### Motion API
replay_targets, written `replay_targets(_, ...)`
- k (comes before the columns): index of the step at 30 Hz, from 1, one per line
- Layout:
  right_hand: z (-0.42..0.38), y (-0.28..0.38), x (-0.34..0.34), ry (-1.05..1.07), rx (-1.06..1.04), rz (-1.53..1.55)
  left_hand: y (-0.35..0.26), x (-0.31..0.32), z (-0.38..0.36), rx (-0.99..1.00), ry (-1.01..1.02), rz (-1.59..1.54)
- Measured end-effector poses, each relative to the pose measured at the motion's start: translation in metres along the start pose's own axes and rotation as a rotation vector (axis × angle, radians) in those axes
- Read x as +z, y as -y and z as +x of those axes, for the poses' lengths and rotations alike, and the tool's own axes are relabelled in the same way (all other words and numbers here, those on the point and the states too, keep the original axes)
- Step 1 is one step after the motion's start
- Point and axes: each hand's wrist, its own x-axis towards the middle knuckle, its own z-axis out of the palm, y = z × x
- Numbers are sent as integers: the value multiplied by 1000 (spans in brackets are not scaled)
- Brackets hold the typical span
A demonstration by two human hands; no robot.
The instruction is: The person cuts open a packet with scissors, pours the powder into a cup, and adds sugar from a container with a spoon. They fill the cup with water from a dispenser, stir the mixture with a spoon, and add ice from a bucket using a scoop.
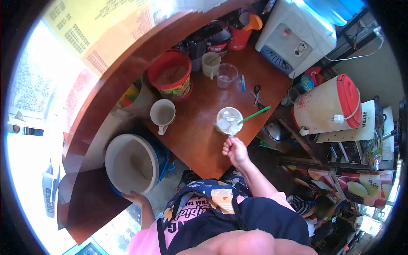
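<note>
On the brown table (195, 136) stands a cup of ice (229, 120) with a green straw (255, 114) leaning out to the right. My right hand (234, 151) is closed at the near rim of the cup; what its fingers pinch is too small to name. Down at the left, my left hand (135, 198) is at the lower edge of a large white bucket (132, 164), its fingers partly spread. A white mug (162, 115) stands left of the cup. Behind are a clear plastic cup (227, 75) and a beige mug (211, 64).
A red bucket (170, 73) stands at the back left. Scissors (256, 94) and a small blue item (243, 83) lie near the right edge. A water dispenser (296, 36) stands at the back right, with a large drink jug (325, 104) nearer on the right.
</note>
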Motion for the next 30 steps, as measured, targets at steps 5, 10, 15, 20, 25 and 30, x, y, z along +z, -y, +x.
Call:
replay_targets(5, 26, 87, -29, -167, -257, -108, -7, 3, -3, -8, -7, 30)
replay_targets(10, 99, 197, -57, -263, -453, -108, 0, 7, 0, -9, -29, 85)
replay_targets(15, 170, 279, -78, -320, -524, 24, 9, 7, 2, 100, -65, 112)
replay_targets(20, 206, 328, -96, -403, -564, 135, 25, 8, 9, 51, -23, 58)
replay_targets(25, 216, 352, -95, -576, -552, 82, 11, 6, 1, 32, -39, 144)
replay_targets(30, 232, 360, -106, -542, -583, 75, 11, 5, 6, 4, -23, 94)
